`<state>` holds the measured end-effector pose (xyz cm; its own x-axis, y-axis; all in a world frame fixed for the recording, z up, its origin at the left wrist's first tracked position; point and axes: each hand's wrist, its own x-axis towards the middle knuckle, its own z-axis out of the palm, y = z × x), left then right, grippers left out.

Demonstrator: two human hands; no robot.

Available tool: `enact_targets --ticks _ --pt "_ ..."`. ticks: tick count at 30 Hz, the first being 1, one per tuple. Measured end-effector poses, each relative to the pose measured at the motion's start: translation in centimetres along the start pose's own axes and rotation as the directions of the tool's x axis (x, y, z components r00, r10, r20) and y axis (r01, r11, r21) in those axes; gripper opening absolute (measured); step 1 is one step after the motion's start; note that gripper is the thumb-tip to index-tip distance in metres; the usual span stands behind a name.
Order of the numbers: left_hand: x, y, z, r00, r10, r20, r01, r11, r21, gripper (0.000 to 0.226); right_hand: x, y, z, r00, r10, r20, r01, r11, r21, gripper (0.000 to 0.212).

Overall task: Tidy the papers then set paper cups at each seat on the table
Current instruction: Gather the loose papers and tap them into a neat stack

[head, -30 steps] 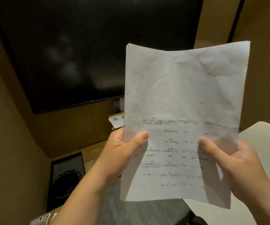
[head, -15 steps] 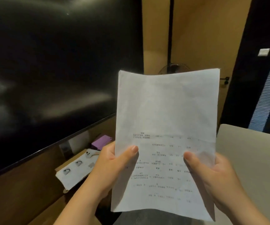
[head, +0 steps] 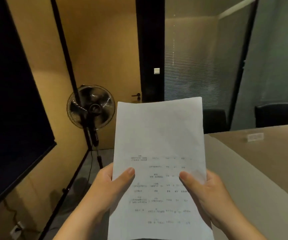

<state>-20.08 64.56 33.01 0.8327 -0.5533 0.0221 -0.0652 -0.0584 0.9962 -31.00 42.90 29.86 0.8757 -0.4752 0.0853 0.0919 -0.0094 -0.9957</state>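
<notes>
A white printed sheet of paper (head: pixel 158 139) stands upright in front of me, its text upside down in the lower half. My left hand (head: pixel 110 186) pinches its left edge, thumb on the front. My right hand (head: pixel 207 193) pinches its right edge the same way. The beige table (head: pixel 260 167) stretches away at the right, beside and behind the paper. No paper cups are in view.
A black standing fan (head: pixel 91 108) stands by the tan wall at centre left. A large dark screen (head: pixel 10 101) fills the left. Two dark chairs (head: pixel 276 115) sit behind the table's far side, and a small clear sign holder (head: pixel 255 136) rests on it.
The view has swung to the right: the screen slid left, and the fan, door and table came into view. Both hands keep the same hold on the paper, now lower in the frame.
</notes>
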Motion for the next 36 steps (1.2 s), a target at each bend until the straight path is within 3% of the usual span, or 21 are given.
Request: enact_targets --ticks 2,4,9,21,33,36 --pt "4.3 0.2 -1.5 0.997 0.013 0.078 -0.014 1.000 0.010 0.027 2.5 0.4 1.1 0.995 -0.001 -0.095 0.000 1.000 -0.011 0.014" --pt "8.9 -0.3 -2.6 0.997 0.034 0.073 -0.035 0.999 0.009 0.022 4.7 0.5 1.8 0.988 -0.004 -0.154 0.005 1.000 0.003 0.014" --pt "21.4 -3.0 -0.8 0.984 0.031 0.176 -0.039 0.998 0.040 0.025 12.2 2.9 -0.4 0.933 0.001 -0.360 0.011 1.000 0.029 0.013" --pt "49.9 -5.8 6.3 0.944 -0.070 0.323 -0.017 0.966 0.259 0.026 36.1 11.8 -7.5 0.825 0.126 -0.551 -0.119 0.992 0.048 0.016" --pt "73.8 -14.5 12.4 0.794 -0.195 0.576 -0.022 0.937 0.348 0.026 51.6 20.1 -10.5 0.645 0.309 -0.699 -0.250 0.949 0.190 0.021" --pt "81.0 -16.8 14.3 0.695 -0.203 0.689 -0.049 0.944 0.327 0.031 56.5 22.5 -10.5 0.555 0.347 -0.756 -0.257 0.936 0.240 0.022"
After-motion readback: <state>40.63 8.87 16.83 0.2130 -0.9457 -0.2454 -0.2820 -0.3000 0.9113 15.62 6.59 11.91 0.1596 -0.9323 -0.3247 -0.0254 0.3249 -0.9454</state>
